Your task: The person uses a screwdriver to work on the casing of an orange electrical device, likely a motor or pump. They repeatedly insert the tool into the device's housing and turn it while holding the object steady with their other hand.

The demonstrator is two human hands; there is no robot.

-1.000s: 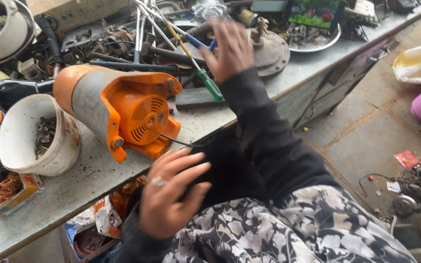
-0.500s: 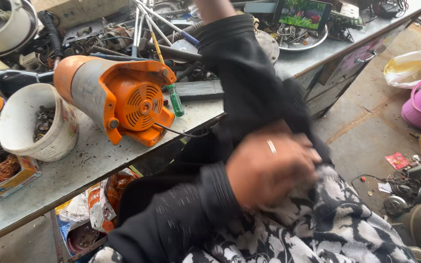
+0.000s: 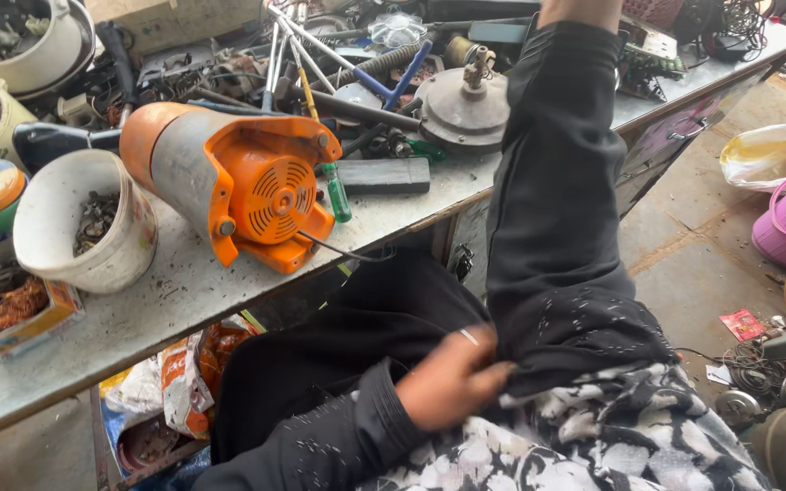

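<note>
The left hand is closed in a pinch on the black sleeve fabric of the right arm, near the elbow, fingers curled into the cloth; a ring shows on one finger. The right arm is raised and stretched forward over the bench; the right hand runs out of the top edge of the view, so whether it is spread or gripping cannot be told.

The orange electric motor unit lies on its side on the grey workbench, vented end cover facing the person, a thin black wire trailing from its base over the bench edge. Neither hand touches it. A green-handled screwdriver rests just beside it, unheld.

Judgement: work on the motor is not in hand at present; its cover appears fitted, though the fasteners are too small to confirm. A white bucket of metal scrap stands to its left, a grey disc-shaped part behind.
</note>
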